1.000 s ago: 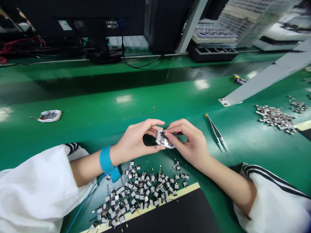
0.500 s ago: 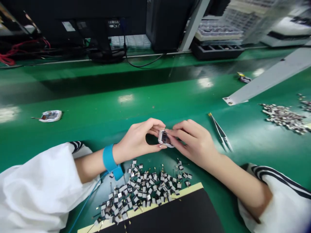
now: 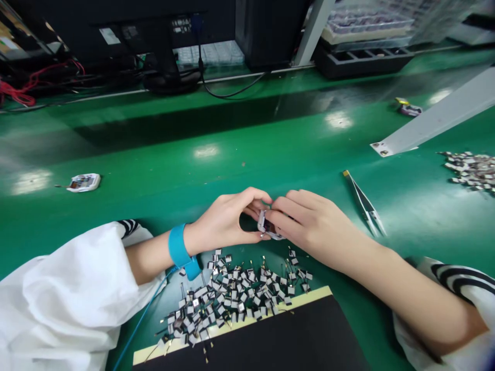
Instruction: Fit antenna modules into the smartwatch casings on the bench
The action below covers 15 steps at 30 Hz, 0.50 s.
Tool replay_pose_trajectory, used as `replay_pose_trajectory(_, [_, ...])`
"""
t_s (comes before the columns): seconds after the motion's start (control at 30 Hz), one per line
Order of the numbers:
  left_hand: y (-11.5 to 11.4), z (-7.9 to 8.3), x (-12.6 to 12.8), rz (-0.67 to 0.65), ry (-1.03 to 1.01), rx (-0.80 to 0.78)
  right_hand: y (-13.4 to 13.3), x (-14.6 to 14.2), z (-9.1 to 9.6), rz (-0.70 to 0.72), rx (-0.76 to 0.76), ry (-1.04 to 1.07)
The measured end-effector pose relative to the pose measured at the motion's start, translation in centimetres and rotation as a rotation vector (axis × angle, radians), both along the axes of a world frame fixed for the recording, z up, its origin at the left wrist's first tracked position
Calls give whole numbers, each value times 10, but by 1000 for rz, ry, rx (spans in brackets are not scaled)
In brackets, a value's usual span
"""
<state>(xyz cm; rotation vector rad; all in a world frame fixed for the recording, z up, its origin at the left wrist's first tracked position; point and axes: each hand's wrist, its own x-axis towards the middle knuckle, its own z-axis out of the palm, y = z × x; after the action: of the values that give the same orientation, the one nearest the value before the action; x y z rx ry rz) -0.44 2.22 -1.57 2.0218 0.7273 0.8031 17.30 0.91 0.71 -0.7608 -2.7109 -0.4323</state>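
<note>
Electronics mfg line: green ESD bench (image 3: 240,154), wrist strap (image 3: 179,251).

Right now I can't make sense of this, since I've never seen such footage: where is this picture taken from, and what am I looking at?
It comes from a camera worn on a person's head, looking down at their own bare hands. The left hand and right hand hold a small white device between them. A blue wrist strap circles the left wrist. On the green bench lie a heap of small square parts with thin wires, and tweezers.
</note>
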Motion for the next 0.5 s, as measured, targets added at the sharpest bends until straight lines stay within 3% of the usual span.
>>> replay_pose_trajectory(0.13, [1,0,0,-18,63,-74,1,15,10,-55,-92,-61])
replay_pose_trajectory(0.23, [3,-1,0,21,115,-103,7,63,10,-354,-246,95])
replay_pose_trajectory(0.3, [4,-1,0,21,143,-93,15,104,3,-612,-331,151])
replay_pose_trajectory(0.33, [4,-1,0,17,154,-82,20,123,-3,-673,-404,150])
replay_pose_trajectory(0.4, [5,-1,0,16,176,-52,29,148,-15,-638,-530,186])
replay_pose_trajectory(0.5, [4,1,-1,19,224,9,35,152,-23,-396,-802,234])
